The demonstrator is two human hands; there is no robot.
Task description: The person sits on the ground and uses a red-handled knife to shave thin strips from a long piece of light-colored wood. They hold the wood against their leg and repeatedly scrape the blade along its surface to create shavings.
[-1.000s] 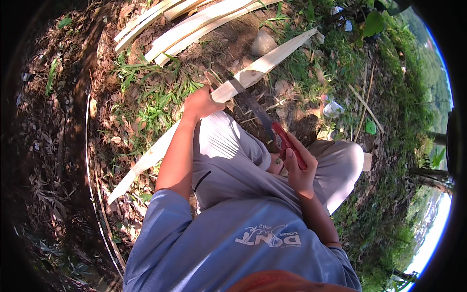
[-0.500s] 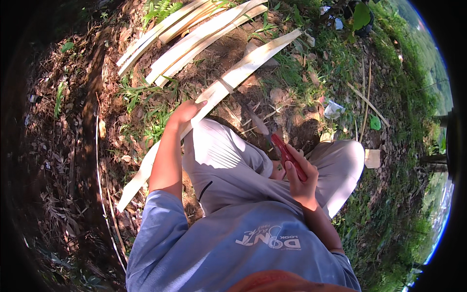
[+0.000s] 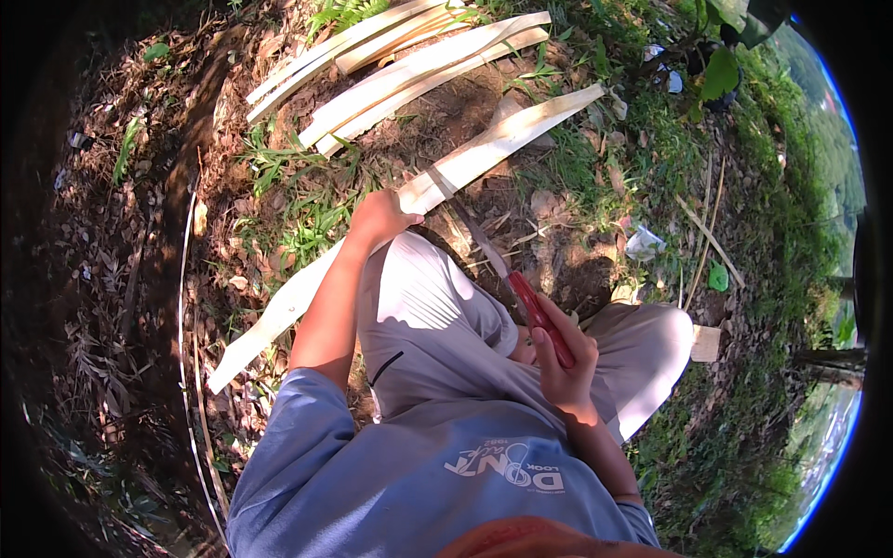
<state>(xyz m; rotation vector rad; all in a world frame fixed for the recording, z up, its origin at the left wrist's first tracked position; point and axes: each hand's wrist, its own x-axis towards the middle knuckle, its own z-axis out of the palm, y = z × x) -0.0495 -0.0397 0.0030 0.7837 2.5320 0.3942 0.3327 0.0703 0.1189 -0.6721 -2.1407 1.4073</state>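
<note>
Down low in the picture, close to the camera, a blue shirt (image 3: 400,484) fills the bottom, and light grey shorts (image 3: 437,325) cover the bent knees. The right hand (image 3: 558,358) sits just above the right knee. Its fingers are shut tight around the red handle (image 3: 541,321) of a long knife. The thin grey blade (image 3: 479,242) points up and away, and its far end lies across the long wood strip (image 3: 484,153).

The left hand (image 3: 379,219) is stretched out past the left knee. It is closed on the same wood strip, near its middle. The strip is pale and flat. It runs slanted from the low left, by the dry leaves, up to the high right, by the grass. The two hands are well apart, one on the strip and one on the knife.

Farther off, a pile of more pale strips (image 3: 400,65) lies side by side on the brown dirt. A small wood block (image 3: 707,342) rests by the right knee. Green grass (image 3: 307,214) grows in patches, and a thin wire (image 3: 183,307) curves along the left side
</note>
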